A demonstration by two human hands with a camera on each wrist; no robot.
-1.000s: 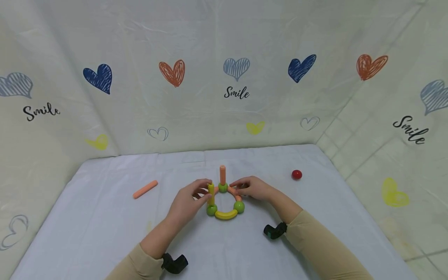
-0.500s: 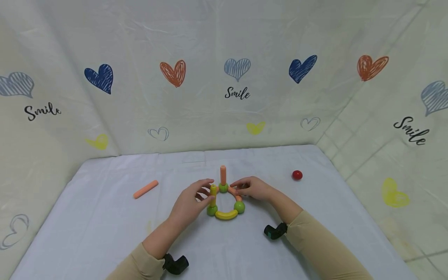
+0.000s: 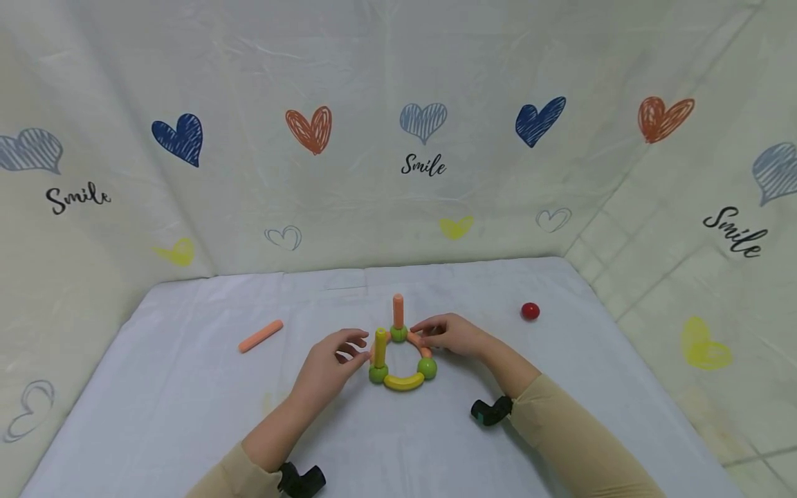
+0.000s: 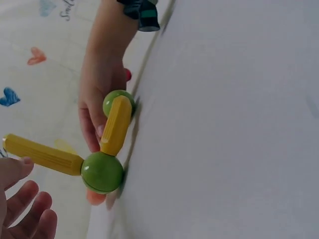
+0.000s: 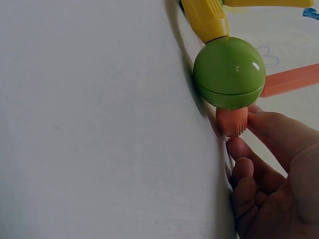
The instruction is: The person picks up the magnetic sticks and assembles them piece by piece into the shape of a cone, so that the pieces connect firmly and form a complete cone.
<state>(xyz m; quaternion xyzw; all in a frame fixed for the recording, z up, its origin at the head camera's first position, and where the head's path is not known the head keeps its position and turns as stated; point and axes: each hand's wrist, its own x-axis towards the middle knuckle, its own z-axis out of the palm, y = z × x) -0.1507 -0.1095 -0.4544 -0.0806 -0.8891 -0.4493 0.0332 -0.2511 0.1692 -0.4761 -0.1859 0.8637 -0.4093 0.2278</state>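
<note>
Yellow stick [image 3: 380, 346] stands upright on a green ball [image 3: 378, 373] at the toy ring's 9 o'clock. The left hand [image 3: 328, 368], fingers loosely spread, is nearest, just at the stick's 9 o'clock (whether touching, unclear). The right hand [image 3: 452, 336] pinches the ring's orange curve [image 3: 418, 343] at 2 o'clock. Open tabletop [image 3: 187, 401] lies leftward.

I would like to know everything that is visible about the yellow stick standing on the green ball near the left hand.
The yellow stick is a short, straight rod that looks like ribbed plastic, with a rounded top. It stands nearly upright, its lower end joined to a green ball at the near-left of the toy ring on the white table. The curved yellow piece joins the same ball. The left hand is beside the stick, fingers relaxed, one fingertip close to its top; contact is unclear.
</note>
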